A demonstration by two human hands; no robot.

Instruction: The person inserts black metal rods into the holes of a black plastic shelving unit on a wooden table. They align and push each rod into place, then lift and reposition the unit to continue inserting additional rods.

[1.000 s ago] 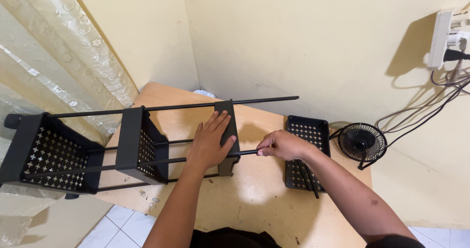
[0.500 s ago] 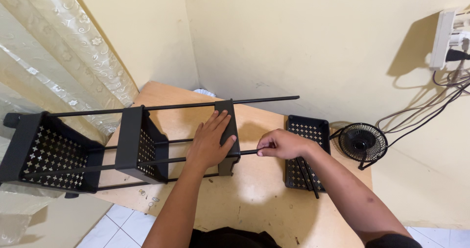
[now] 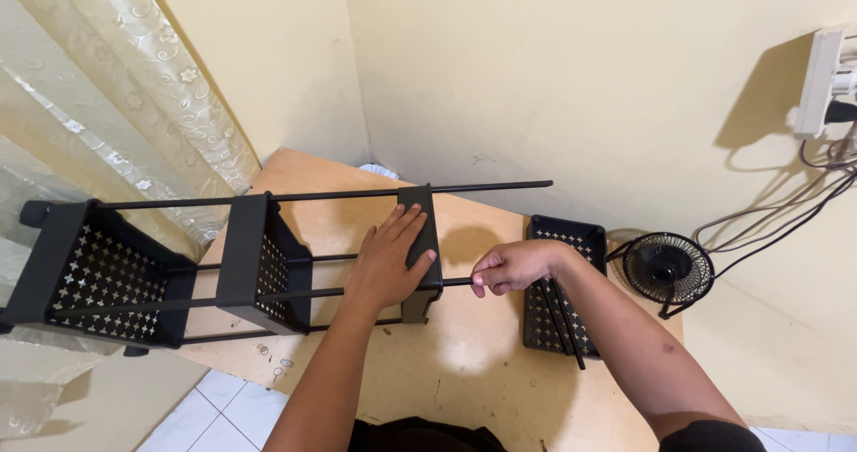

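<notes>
Our left grip (image 3: 390, 260) lies flat and open on the end tray (image 3: 420, 251) of the black rack (image 3: 178, 269) lying sideways across the wooden surface (image 3: 464, 372); our right grip (image 3: 509, 266) pinches a thin black rod (image 3: 457, 281); beside it, a loose tray (image 3: 558, 314).

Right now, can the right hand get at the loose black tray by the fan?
Probably yes. The right hand pinches a thin black rod at the rack's end shelf, and the loose tray lies right beside it on the table, with nothing between. It would have to release the rod first.
</notes>
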